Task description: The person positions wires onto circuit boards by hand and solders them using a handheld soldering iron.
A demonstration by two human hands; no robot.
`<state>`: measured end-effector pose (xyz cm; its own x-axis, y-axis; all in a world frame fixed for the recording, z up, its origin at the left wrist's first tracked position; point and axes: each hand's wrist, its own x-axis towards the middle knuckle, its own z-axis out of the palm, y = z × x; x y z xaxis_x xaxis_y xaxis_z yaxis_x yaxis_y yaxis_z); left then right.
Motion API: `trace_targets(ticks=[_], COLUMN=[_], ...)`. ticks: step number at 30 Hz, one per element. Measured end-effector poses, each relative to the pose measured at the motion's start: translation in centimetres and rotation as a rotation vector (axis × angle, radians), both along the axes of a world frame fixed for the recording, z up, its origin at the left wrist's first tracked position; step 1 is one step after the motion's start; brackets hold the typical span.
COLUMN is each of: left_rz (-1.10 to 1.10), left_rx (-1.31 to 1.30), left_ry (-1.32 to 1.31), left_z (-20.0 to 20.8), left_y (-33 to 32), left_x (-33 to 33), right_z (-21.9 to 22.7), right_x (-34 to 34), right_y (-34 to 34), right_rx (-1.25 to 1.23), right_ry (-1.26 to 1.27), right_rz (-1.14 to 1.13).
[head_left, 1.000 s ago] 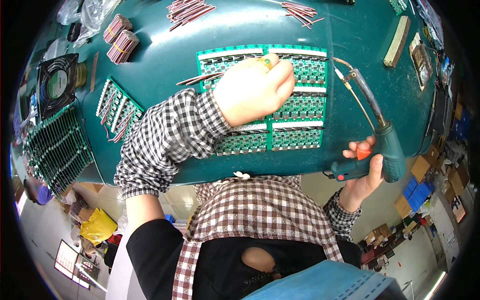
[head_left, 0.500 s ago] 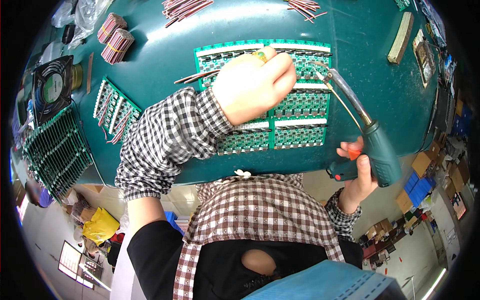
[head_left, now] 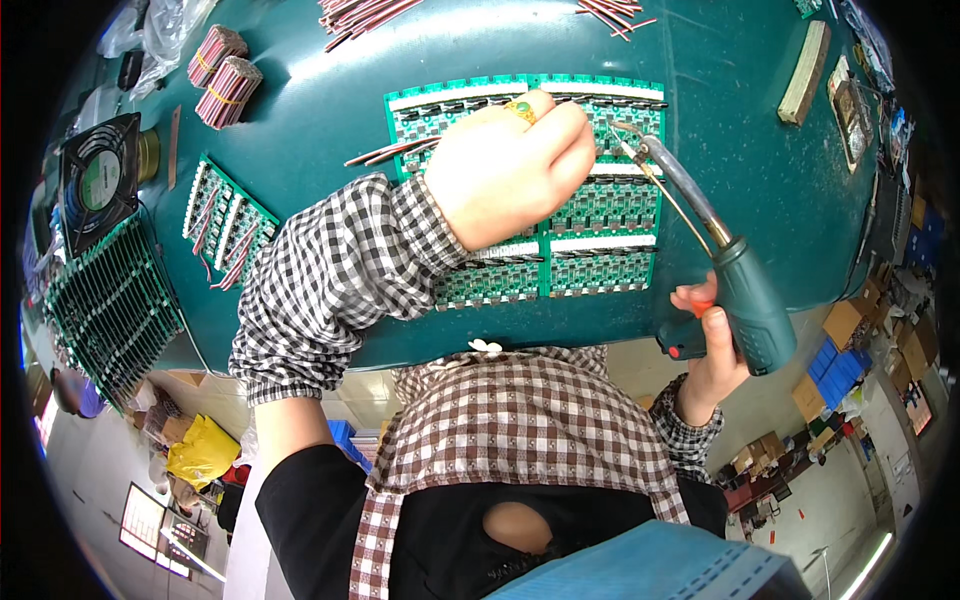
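Observation:
A green panel of circuit boards (head_left: pixel 603 210), with white strips and black leads along its rows, lies flat on the green table. Over its upper left part is my left hand (head_left: pixel 510 172), its fingers closed on several thin red and black wires (head_left: pixel 385 153) that stick out to the left. Its fingertips are partly hidden. My right hand (head_left: pixel 718 355) grips a soldering gun (head_left: pixel 752 305) with a green handle and an orange-red trigger. The gun's bent metal tip (head_left: pixel 628 135) reaches over the upper right boards, just right of my left fingers.
A smaller board piece with wires (head_left: pixel 228 225) lies at left, near a black fan (head_left: pixel 100 180) and a rack of boards (head_left: pixel 110 300). Banded wire bundles (head_left: pixel 228 92) stand at upper left. Loose wires (head_left: pixel 365 15) lie at the far edge, a wooden bar (head_left: pixel 805 72) at right.
The soldering gun in my right hand has shifted slightly left, bringing its tip closer to my left fingers. My left hand has barely moved and still holds the wires.

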<state>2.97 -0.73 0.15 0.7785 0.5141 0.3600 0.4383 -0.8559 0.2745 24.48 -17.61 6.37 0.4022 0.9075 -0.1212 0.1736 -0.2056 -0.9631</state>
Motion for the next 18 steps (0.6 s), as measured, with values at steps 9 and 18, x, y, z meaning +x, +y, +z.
trace_targets(ticks=[9,18], left_rz=[-0.004,-0.028], left_rx=[-0.074,-0.071], left_ry=[-0.013,-0.171], left_z=[-0.3,-0.7], left_y=[0.6,1.2], left_x=[-0.2,-0.1], right_z=[0.2,0.1], right_x=[-0.2,-0.3], right_y=[0.2,0.4], right_rx=[0.001,-0.007], right_ry=[-0.012,-0.018], right_rz=[0.004,0.009])
